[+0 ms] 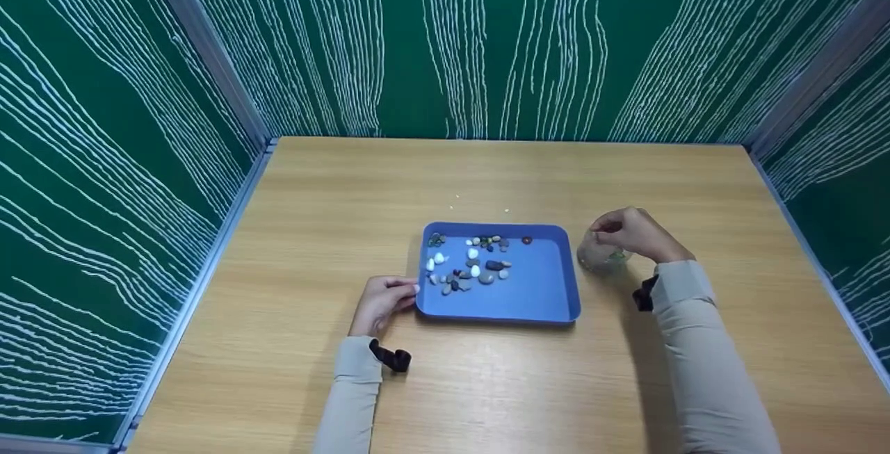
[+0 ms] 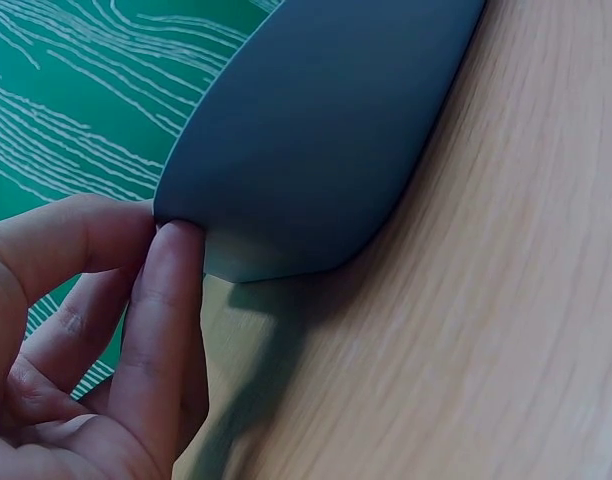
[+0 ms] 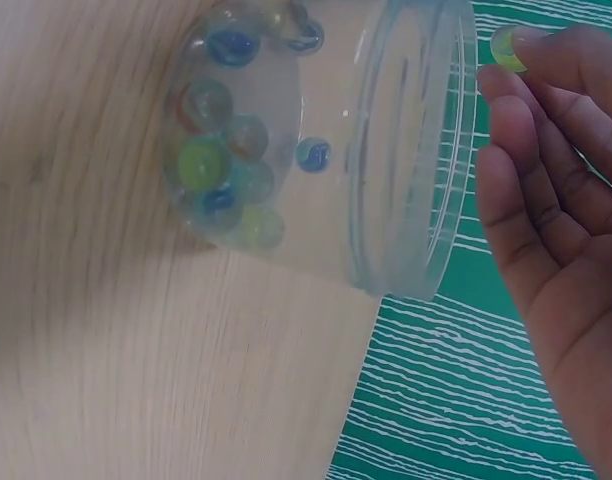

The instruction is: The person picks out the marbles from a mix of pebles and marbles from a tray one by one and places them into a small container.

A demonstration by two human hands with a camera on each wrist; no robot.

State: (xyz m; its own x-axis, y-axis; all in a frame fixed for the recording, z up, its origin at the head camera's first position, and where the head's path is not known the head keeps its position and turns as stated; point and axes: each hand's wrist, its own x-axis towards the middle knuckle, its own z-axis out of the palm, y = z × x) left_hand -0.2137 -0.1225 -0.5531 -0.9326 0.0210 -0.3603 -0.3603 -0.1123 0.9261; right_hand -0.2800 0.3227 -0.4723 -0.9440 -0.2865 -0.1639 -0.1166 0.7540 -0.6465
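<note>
My left hand [image 1: 384,300] pinches the left wall of a blue tray [image 1: 535,294] between thumb and fingers. In the left wrist view the thumb and fingertip meet at the rim of the tray [image 2: 296,130]. Pebbles [image 1: 487,277] in white, brown and grey lie in the tray, mostly toward its left half. Beyond the tray's right side stands a clear jar [image 3: 326,220] with blue, green and reddish glass marbles [image 3: 203,163] at its bottom. Over its mouth, my right hand [image 1: 636,233] holds a yellow-green marble [image 3: 504,48] between thumb and finger.
Tray and jar stand on a wooden table [image 1: 348,204]. A few tiny pale bits [image 1: 506,211] lie behind the tray. Green panels with white wavy lines [image 1: 403,44] enclose the back and both sides. Each wrist wears a black strap [image 1: 391,357].
</note>
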